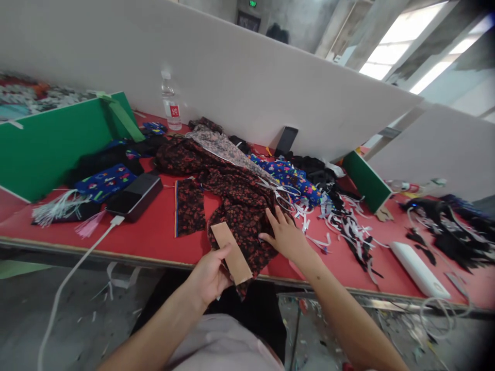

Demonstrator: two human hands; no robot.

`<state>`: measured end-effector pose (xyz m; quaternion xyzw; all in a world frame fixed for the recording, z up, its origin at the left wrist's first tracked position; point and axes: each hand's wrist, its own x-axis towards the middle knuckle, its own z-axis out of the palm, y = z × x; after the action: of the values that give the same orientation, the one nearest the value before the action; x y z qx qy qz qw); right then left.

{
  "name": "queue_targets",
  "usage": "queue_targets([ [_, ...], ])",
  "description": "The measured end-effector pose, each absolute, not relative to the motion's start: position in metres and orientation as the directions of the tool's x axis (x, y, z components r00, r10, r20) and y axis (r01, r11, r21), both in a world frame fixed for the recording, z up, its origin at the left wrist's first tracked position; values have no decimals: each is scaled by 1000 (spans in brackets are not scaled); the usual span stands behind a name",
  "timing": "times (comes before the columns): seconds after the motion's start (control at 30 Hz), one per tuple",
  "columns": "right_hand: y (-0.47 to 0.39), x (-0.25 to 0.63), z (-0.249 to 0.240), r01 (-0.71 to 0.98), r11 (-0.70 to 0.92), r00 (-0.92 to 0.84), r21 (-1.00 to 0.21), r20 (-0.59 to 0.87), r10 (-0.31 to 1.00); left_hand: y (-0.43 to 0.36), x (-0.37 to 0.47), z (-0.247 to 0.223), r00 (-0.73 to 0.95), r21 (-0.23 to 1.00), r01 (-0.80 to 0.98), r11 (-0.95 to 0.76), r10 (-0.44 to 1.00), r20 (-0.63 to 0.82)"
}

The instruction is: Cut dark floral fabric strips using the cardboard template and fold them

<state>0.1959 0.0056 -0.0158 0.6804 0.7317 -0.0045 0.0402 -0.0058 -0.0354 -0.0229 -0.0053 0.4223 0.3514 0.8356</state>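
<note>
My left hand (212,273) grips a tan rectangular card (232,253) near the table's front edge, with the thumb on top of it. Under and behind the card lies dark cloth with a red floral print (247,211), which hangs a little over the edge. On the right part of this cloth rests my right hand (284,234), palm down with its fingers spread. Scissors with white handles (284,191) lie on the cloth just beyond my right fingertips. A separate floral piece with a striped border (189,207) is flat on the table at the left.
The red table (154,242) holds a black device (135,196) with a white cable, a water bottle (171,105), a phone (286,140) against the white partition, blue patterned cloth (290,178), white scraps (353,232) and a white power bank (419,269). Green dividers (367,180) stand at both sides.
</note>
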Motion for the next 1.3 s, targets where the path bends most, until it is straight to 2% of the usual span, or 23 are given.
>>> queue_targets([
  [0.23,-19,214,-15,992,-25,39,127,-112,993,-33,-13,-26,390,288,-580,762,570,-724],
  [0.3,-23,211,-6,994,-1,9,113,-65,998,-35,-11,-26,392,276,-576,769,556,-733],
  [0.37,-30,204,5,990,133,-135,39,35,990,-36,-9,-24,398,260,-581,771,548,-736],
  [0.4,-35,199,9,967,255,-253,-22,79,964,-37,-8,-23,406,253,-582,773,545,-734],
  [0.47,-46,188,14,831,527,-516,-178,111,850,-36,-7,-21,435,236,-583,777,544,-718],
  [0.53,-59,177,11,677,666,-672,-313,109,733,-35,-7,-20,474,210,-591,779,546,-691],
  [0.7,-75,166,-13,625,671,-686,-399,129,716,-36,-10,-20,543,124,-601,789,518,-661],
  [0.9,-74,169,-26,572,639,-638,-514,211,741,-38,-10,-19,551,111,-597,795,506,-664],
  [1.0,-76,168,-28,573,653,-646,-495,217,732,-39,-9,-21,532,159,-582,797,522,-667],
  [1.17,-75,174,-34,610,720,-716,-331,158,679,-41,-9,-27,499,241,-566,788,560,-661],
  [1.3,-64,191,-39,640,726,-692,-251,223,687,-39,-11,-24,475,271,-552,789,564,-675],
])
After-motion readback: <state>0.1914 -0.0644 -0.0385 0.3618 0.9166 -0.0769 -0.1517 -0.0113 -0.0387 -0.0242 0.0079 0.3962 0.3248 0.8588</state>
